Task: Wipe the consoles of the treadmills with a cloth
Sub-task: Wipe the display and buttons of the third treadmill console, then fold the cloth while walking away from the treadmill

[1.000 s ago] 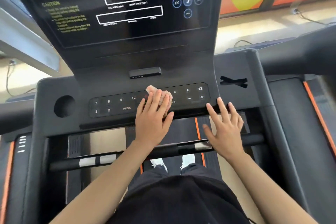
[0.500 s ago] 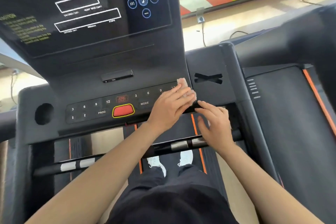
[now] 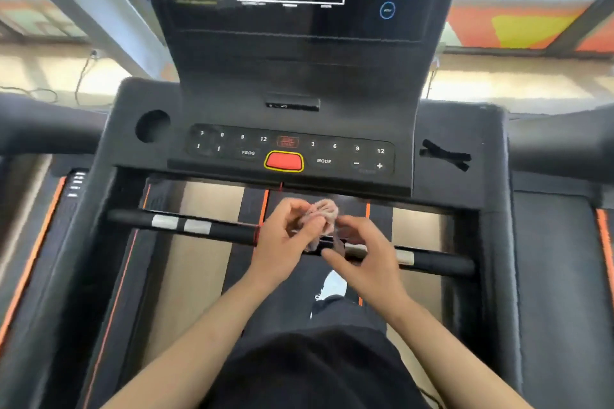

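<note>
A black treadmill console [image 3: 292,90] fills the upper middle, with a dark screen above and a button panel [image 3: 352,154] with a red stop button [image 3: 284,162] below. A small crumpled pinkish cloth [image 3: 324,212] is held in front of me, over the black crossbar [image 3: 219,229] and clear of the panel. My left hand [image 3: 282,242] pinches the cloth from the left. My right hand [image 3: 362,259] has its fingers curled at the cloth's right side and seems to hold it too.
A round cup hole [image 3: 153,126] sits at the console's left, a black X-shaped strap [image 3: 445,156] on its right shelf. Black handrails [image 3: 40,123] extend to both sides. The treadmill belt and my legs [image 3: 332,325] lie below. Neighbouring treadmills flank both sides.
My left hand has lifted the cloth off the right end of the button panel and drawn it back over the crossbar. My right hand has come up to the cloth.
</note>
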{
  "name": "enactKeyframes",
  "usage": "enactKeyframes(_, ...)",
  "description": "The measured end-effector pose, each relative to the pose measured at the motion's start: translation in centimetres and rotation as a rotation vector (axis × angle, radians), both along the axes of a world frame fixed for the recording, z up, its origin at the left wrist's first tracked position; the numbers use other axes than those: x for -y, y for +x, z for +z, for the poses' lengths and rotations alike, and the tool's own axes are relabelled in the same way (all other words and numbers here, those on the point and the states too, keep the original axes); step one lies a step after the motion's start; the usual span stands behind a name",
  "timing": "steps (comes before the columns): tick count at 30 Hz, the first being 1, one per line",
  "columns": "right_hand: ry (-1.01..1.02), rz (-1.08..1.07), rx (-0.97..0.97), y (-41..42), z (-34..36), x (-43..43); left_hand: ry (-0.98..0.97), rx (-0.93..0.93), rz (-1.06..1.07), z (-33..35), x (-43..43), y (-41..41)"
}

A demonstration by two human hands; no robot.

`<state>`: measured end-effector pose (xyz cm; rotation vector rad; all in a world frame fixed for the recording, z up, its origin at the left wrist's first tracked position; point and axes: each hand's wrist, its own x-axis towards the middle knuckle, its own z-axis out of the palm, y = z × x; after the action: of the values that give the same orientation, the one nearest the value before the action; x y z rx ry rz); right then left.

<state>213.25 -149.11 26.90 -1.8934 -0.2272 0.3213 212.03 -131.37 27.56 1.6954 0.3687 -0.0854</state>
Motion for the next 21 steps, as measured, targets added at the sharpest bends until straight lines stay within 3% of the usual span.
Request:
enactKeyframes(9,-0.062,0.39,0.173,-6.2,0.3,-11.6,-0.081,0.016,0.365,-0.4,-9.0,-14.5)
enactKeyframes(14,-0.077,0.62,0.26,-13.6,-0.2,-18.5,-0.072,-0.103,0.555,-2.3,-13.0,-27.2)
enactKeyframes(21,-0.1,1.051,0.217,-26.7,-0.5,-27.6,-0.042,-0.214,0.886,-2.1,-16.2,-43.9)
